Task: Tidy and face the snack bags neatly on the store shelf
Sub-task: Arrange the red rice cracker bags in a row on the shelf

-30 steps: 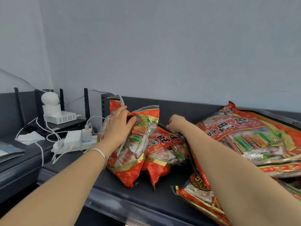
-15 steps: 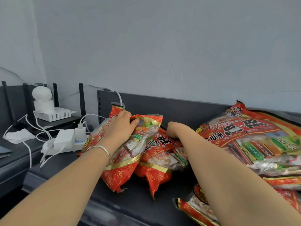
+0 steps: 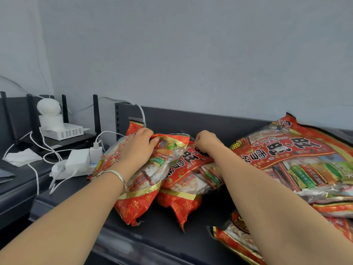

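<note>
With the fingers of the left hand (image 3: 136,150) curled over the top seam of the left snack bag (image 3: 137,205) and those of the right hand (image 3: 205,142) pinching the neighbouring bag (image 3: 183,190) just beneath them, draw both upright, fronts forward, on the shelf (image 3: 162,234).

Printed in big black characters on right snack bag (image 3: 282,155): 旺旺, 雪. On middle snack bag (image 3: 186,169): 旺, 雪.

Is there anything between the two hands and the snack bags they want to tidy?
Nothing visible. The left hand grips the leftmost bag, and the right hand holds the top of the middle bag.
</note>
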The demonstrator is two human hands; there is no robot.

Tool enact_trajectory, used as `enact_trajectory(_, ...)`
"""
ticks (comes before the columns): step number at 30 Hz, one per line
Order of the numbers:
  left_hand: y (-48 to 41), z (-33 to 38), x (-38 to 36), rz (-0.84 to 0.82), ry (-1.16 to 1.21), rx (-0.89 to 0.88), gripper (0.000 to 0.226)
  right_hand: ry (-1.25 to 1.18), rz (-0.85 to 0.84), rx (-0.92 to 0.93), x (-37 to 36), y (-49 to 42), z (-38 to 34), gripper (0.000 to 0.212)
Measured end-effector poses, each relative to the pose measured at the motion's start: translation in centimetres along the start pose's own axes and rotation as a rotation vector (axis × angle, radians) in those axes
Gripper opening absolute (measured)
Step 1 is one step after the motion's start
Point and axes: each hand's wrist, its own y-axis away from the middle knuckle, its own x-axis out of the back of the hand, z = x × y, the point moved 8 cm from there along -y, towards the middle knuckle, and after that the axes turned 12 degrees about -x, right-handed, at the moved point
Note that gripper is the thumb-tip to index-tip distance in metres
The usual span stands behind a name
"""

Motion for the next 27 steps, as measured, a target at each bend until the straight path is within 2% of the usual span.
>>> enact_trajectory(6,1.5,0.1,3.0,0.136,0.03,-0.013,0.033,-0.3,0.095,0.137,2.4,2.2,-2.6,0.009)
enact_trajectory(11,2.4,-0.7,5.4,0.261,0.094,-0.011,0.023,-0.44,0.177,0.203,4.2,4.2,-5.3,0.009)
enact_trajectory(16,3.0,-0.8,6.8,0.335,0.117,-0.01,0.024,-0.41,0.3,0.319,6.4,5.9,-8.1,0.013)
enact_trajectory(20,3.1,0.3,6.9,0.4,0.149,-0.022,0.023,-0.298,0.421,0.49,9.0,7.4,-10.8,0.015)
enact_trajectory(22,2.9,1.0,6.8,0.432,0.147,-0.026,0.023,-0.244,0.373,0.535,9.3,7.2,-11.2,0.013)
enact_trajectory(27,2.0,2.0,5.3,0.404,0.102,-0.053,0.025,-0.236,0.12,0.502,8.2,5.0,-8.9,0.011)
